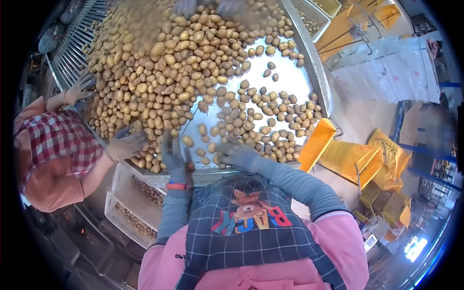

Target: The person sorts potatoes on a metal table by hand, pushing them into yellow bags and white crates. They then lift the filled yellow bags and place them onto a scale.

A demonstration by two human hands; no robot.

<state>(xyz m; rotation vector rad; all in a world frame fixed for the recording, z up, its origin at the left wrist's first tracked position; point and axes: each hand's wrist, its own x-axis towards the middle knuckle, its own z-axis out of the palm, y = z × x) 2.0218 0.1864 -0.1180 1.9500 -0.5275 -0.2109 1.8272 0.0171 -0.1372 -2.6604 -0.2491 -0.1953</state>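
A large heap of potatoes [159, 63] covers the left and middle of a metal sorting table [200, 116]. My left hand [175, 157], in a grey glove with a red band at the wrist, is at the near edge beside the heap, blurred; its fingers are smeared by motion. Further right, my right hand [238, 154], also gloved, reaches over the metal surface with its fingers spread, next to a few loose potatoes [200, 152]. Smaller potatoes [275, 116] lie scattered on the right part of the table.
A co-worker in a checked apron [65, 140] stands at the left, both gloved hands by the heap. Another person's hands [186, 6] are at the far edge. White crates [116, 200] stand below left. Yellow bags [345, 157] hang at the right.
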